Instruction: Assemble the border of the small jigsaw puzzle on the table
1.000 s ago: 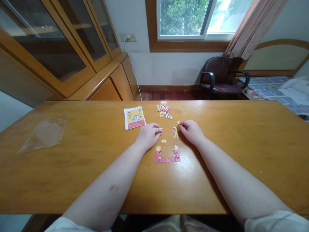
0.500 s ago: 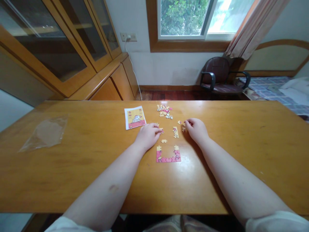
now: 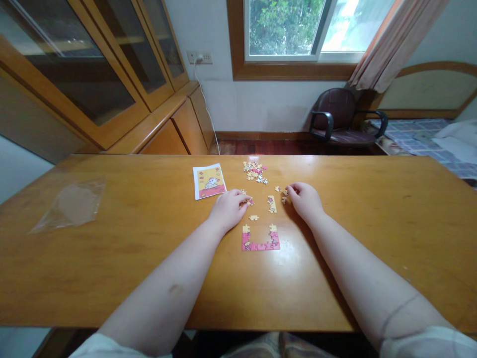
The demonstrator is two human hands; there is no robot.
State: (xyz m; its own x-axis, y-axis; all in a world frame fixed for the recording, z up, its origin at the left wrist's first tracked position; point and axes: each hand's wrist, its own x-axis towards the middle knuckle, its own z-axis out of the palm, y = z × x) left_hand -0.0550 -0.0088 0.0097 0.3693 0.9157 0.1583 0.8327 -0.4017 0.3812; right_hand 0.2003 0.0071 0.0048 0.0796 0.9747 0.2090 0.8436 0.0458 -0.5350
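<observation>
My left hand (image 3: 230, 208) rests on the table with its fingers bent together at a small yellow and pink puzzle piece (image 3: 251, 202). Another piece (image 3: 243, 192) peeks out just beyond its knuckles. Over on the right, my right hand (image 3: 304, 198) has thumb and fingers pinched at the edge of a yellow puzzle piece (image 3: 285, 192), partly covered by the fingertips. Close to it lie two loose pieces. Between the hands is a joined yellow strip (image 3: 272, 204), with a single yellow piece (image 3: 254, 218) nearer me. A pink U-shaped joined section (image 3: 261, 246) lies closest to me.
A heap of mixed puzzle pieces (image 3: 254, 170) lies at the table's far side. Left of it is a reference picture (image 3: 209, 182) showing a white animal on yellow and pink. A clear plastic bag (image 3: 74, 206) lies flat on the left of the wooden table (image 3: 149, 278).
My left fingertips have shifted slightly, and more of the pink-marked piece beside them shows. My right hand keeps its pinch in nearly the same place. The joined sections look unchanged.
</observation>
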